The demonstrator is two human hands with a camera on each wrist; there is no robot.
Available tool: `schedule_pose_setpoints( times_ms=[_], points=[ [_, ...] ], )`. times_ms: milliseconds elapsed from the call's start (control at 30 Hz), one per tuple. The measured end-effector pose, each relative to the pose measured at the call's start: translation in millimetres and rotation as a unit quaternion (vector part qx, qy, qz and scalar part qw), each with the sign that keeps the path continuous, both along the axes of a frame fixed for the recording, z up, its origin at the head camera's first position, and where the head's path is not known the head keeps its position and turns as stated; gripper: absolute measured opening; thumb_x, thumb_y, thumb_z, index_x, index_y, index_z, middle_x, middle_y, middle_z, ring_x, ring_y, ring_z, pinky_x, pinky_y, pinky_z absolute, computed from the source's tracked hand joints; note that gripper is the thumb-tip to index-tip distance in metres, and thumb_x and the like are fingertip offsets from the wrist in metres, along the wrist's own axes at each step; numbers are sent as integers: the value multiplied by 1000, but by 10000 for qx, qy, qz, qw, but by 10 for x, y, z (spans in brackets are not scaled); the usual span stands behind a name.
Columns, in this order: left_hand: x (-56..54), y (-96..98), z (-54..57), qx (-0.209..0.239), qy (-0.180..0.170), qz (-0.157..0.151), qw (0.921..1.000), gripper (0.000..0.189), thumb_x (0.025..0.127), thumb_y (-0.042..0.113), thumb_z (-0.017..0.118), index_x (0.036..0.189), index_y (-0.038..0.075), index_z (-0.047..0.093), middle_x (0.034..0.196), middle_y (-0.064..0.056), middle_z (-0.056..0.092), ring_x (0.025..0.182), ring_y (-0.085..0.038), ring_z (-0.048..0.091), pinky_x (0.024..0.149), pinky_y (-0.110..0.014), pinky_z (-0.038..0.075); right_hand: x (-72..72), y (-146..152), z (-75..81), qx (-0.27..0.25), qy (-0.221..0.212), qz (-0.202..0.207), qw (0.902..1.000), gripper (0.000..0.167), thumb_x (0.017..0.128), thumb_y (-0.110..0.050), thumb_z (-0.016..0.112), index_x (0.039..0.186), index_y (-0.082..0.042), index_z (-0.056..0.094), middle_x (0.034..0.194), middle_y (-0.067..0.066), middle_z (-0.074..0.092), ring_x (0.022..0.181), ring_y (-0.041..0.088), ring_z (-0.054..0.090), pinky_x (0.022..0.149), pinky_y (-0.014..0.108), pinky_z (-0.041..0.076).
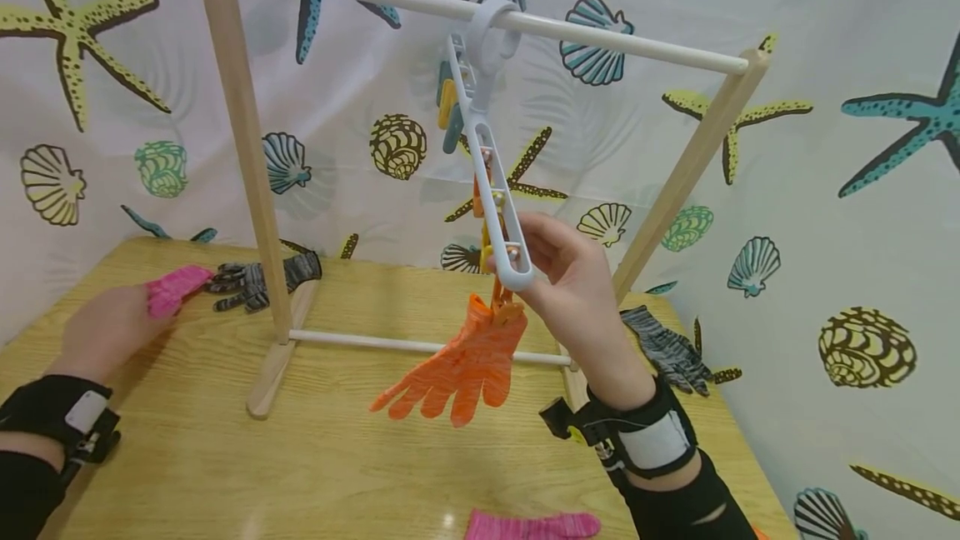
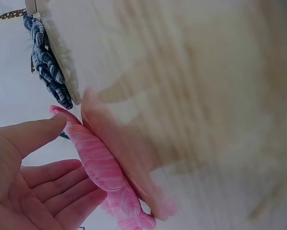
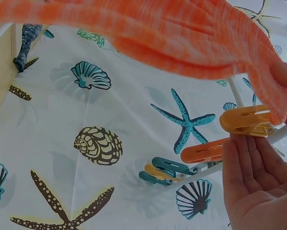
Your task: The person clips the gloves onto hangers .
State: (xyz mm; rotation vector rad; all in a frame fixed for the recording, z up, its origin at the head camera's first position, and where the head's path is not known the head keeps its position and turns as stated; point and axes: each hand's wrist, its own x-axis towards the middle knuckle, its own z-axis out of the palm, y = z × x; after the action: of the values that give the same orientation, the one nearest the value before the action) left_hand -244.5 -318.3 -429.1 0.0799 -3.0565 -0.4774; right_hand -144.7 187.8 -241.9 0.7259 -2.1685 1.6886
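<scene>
An orange knit glove [image 1: 480, 352] hangs by its cuff from an orange clip [image 1: 502, 307] at the near end of a pale clip hanger [image 1: 483, 161]. My right hand [image 1: 573, 298] holds the hanger's near end, its fingers reaching behind the bar. In the right wrist view a thumb [image 3: 283, 74] lies against the orange glove, and the fingertips are beside a yellow clip [image 3: 246, 120]. At the left of the table my left hand [image 1: 112, 327] touches a pink glove [image 2: 102, 163], thumb at its upper edge and fingers extended along its side.
The hanger hooks over the white rail [image 1: 622, 44] of a wooden-legged rack [image 1: 243, 132]. Grey-black gloves lie by each foot, one on the left [image 1: 255, 283], one on the right [image 1: 667, 348]. Another pink glove [image 1: 532, 526] lies at the front. A patterned cloth [image 1: 810, 148] stands behind.
</scene>
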Motion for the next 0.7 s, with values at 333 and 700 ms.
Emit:
schedule_pose_setpoints(
  times_ms=[333, 700],
  points=[
    [-78, -66, -5, -254, -196, -420, 9986, 35, 85, 17, 85, 83, -10, 64, 74, -22, 64, 68, -40, 65, 59, -53, 54, 0, -11, 31, 57, 49, -25, 10000, 38, 92, 13, 70, 130, 9, 67, 121, 34, 69, 106, 24, 75, 111, 28, 54],
    [-39, -15, 53, -539, 30, -355, 9979, 33, 101, 9, 61, 70, -4, 60, 71, -24, 60, 65, -40, 62, 53, -52, 51, -9, -22, 75, 196, 138, -67, 9997, 38, 91, 10, 74, 129, 7, 69, 120, 18, 74, 109, 12, 73, 114, 34, 53]
  ],
)
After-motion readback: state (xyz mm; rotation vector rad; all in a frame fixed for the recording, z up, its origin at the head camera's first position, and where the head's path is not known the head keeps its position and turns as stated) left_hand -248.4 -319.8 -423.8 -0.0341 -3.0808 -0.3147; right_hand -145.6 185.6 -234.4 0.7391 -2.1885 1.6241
